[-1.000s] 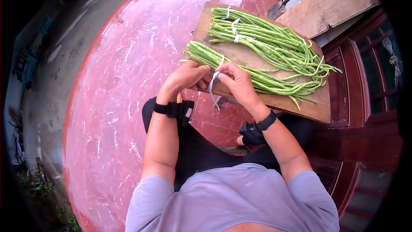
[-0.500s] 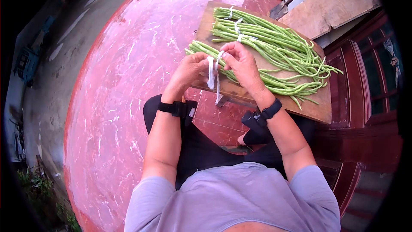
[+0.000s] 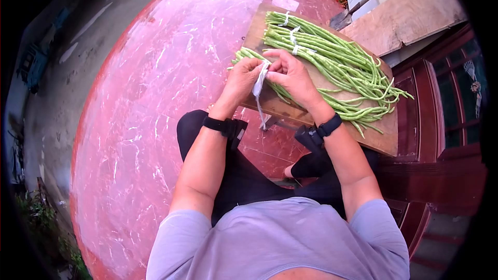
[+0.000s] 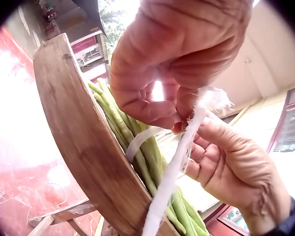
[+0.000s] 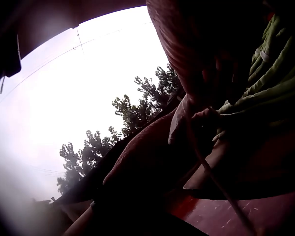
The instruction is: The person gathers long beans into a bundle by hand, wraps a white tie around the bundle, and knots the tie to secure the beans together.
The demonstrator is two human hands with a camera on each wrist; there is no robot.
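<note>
Close to the near edge of a wooden board [image 3: 255, 35] lies a bundle of long green beans [image 4: 150, 160] with a white cloth strip [image 4: 169, 179] looped round it. My left hand [image 3: 240, 80] pinches the strip above the bundle between thumb and curled fingers. Facing it, my right hand [image 3: 294, 79] pinches the strip too, its fingertips close against those of the left. A frayed end sticks up between the hands in the left wrist view, and a tail hangs below them. The right wrist view is dark, with the strip crossing in front of the hands.
Farther back on the board lie more long beans [image 3: 332, 52], bound with white ties [image 3: 294, 36]. A shovel [image 3: 342, 19] and a plywood sheet [image 3: 404, 21] stand beyond. Dark red doors [image 3: 415, 109] rise on the right; glossy red floor [image 3: 155, 98] stretches left.
The hands have come closer together, the left one moving up and right. Both now meet at the strip, which was a wider hanging loop half a second ago and is now gathered between them.
</note>
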